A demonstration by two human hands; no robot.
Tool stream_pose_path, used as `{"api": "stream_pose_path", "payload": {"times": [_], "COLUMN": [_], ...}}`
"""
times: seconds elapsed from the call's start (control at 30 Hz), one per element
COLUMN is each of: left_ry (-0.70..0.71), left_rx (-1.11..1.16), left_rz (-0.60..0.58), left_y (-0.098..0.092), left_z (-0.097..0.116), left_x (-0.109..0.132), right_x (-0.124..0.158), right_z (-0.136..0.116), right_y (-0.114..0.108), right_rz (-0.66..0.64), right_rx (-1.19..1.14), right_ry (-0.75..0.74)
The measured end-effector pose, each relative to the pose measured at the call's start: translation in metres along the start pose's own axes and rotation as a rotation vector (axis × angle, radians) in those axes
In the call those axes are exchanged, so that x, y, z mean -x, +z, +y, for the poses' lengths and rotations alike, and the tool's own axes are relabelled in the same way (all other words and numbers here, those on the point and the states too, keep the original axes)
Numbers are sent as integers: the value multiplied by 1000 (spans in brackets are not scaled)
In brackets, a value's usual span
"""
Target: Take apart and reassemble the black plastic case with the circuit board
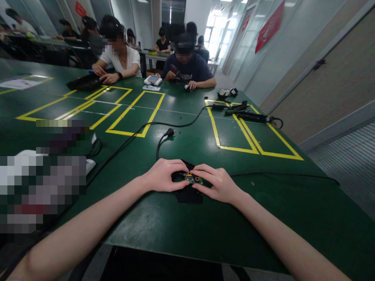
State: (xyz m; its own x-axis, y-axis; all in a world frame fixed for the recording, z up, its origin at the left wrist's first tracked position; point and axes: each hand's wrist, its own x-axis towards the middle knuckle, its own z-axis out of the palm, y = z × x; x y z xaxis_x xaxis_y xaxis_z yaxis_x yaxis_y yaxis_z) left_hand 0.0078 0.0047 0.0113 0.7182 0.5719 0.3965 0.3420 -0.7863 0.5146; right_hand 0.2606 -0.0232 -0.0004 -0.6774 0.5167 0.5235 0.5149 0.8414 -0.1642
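A small green circuit board (192, 179) with copper coils sits in a black housing (189, 194) on the green table (205, 222). My left hand (164, 175) pinches the board's left side, fingers curled. My right hand (218, 183) grips its right side, fingers closed around it. Both hands meet over the black housing near the table's front edge.
A black cable with a plug (170, 133) runs across the table behind my hands. Yellow tape rectangles (134, 113) mark the surface. Black tools (249, 115) lie far right. Two people (187, 66) sit at the far side. A blurred patch (43, 183) lies at left.
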Motion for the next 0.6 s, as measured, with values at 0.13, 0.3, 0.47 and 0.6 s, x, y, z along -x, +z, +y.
{"api": "stream_pose_path", "payload": {"times": [0.13,0.3,0.47,0.6], "left_ry": [-8,-6,-11,-34], "left_rx": [-25,-29,-37,-70], "left_rz": [5,-2,-10,-35], "left_y": [1,0,1,2], "left_z": [0,1,1,1], "left_x": [0,0,1,1], "right_x": [-2,-3,-2,-3], "right_z": [-2,-1,-2,-6], "right_y": [-1,-2,-1,-2], "right_rz": [17,52,76,82], "right_rx": [-18,-24,-62,-76], "right_ry": [4,47,61,32]}}
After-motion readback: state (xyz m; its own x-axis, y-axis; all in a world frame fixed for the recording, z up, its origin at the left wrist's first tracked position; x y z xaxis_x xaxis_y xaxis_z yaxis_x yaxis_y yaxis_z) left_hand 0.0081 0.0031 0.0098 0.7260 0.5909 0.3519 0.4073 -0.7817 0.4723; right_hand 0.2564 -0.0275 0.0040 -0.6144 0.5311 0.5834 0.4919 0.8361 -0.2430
